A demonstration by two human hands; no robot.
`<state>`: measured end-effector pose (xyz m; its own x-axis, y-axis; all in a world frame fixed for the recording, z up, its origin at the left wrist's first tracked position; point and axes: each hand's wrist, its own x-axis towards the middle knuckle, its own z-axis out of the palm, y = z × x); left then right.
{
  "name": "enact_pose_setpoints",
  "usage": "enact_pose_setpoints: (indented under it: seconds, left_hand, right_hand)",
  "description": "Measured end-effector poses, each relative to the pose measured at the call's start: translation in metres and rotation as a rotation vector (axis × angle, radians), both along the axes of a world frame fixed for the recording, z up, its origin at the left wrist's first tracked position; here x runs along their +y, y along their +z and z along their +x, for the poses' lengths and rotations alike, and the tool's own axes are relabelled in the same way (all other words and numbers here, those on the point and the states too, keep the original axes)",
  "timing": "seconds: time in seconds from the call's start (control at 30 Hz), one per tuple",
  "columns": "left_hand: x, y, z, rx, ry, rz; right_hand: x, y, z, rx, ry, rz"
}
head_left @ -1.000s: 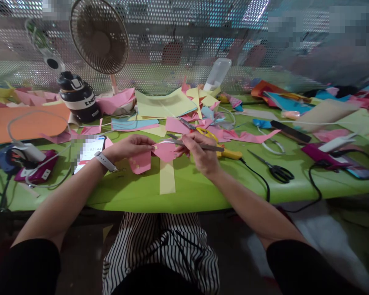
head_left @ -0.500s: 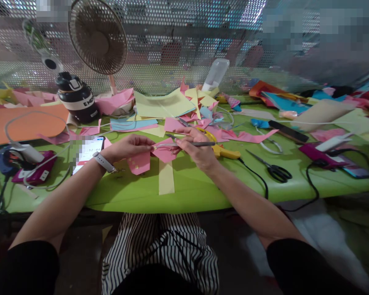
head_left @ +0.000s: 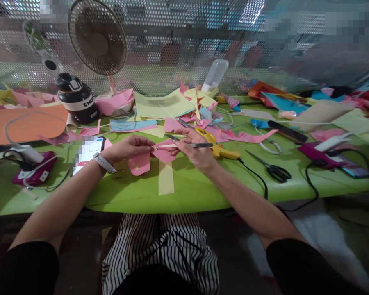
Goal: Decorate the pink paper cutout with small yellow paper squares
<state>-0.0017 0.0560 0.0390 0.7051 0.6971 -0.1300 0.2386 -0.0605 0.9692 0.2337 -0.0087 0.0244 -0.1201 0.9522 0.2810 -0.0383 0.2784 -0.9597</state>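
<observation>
My right hand (head_left: 197, 151) is closed on slim metal tweezers (head_left: 199, 145), whose tips point left toward my left hand. My left hand (head_left: 133, 146) is pinched at the edge of the pink paper pieces, and what it holds is too small to make out. One pink piece (head_left: 164, 154) lies under the tweezers' tips. Another pink piece (head_left: 140, 164) with small yellowish bits on it is below my left fingers. A pale yellow strip (head_left: 166, 178) lies on the green tabletop (head_left: 197, 190) between my hands, running toward the front edge.
A yellow glue gun (head_left: 224, 153) and black scissors (head_left: 278, 173) lie right of my right hand. Left are a lit phone (head_left: 87, 155), a purple power block (head_left: 38, 172) and a black bottle (head_left: 78, 100). Paper scraps (head_left: 162, 104), a fan (head_left: 98, 39) and cables line the back.
The blue tool at the far left edge has moved mostly out of view, with a blurred shape there now. The tweezers have shifted very slightly left. My left hand has hardly moved.
</observation>
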Motion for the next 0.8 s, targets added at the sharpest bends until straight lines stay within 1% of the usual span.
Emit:
enact_pose_setpoints:
  seconds: [0.23,0.33,0.53,0.8]
  left_hand:
    - [0.0,-0.003,0.001,-0.037,0.063,-0.008]
    - [-0.001,-0.002,0.001,-0.066,0.048,-0.042]
    - [-0.003,-0.001,0.003,-0.152,-0.009,-0.093]
    - [-0.001,-0.006,0.003,-0.153,0.003,-0.09]
  right_hand:
    - [-0.001,-0.006,-0.004,0.034,-0.081,-0.012]
    - [-0.001,-0.008,-0.005,0.044,-0.115,-0.01]
    - [0.0,-0.01,-0.004,0.034,-0.135,0.005]
    - [0.001,-0.013,-0.004,0.069,-0.16,-0.012]
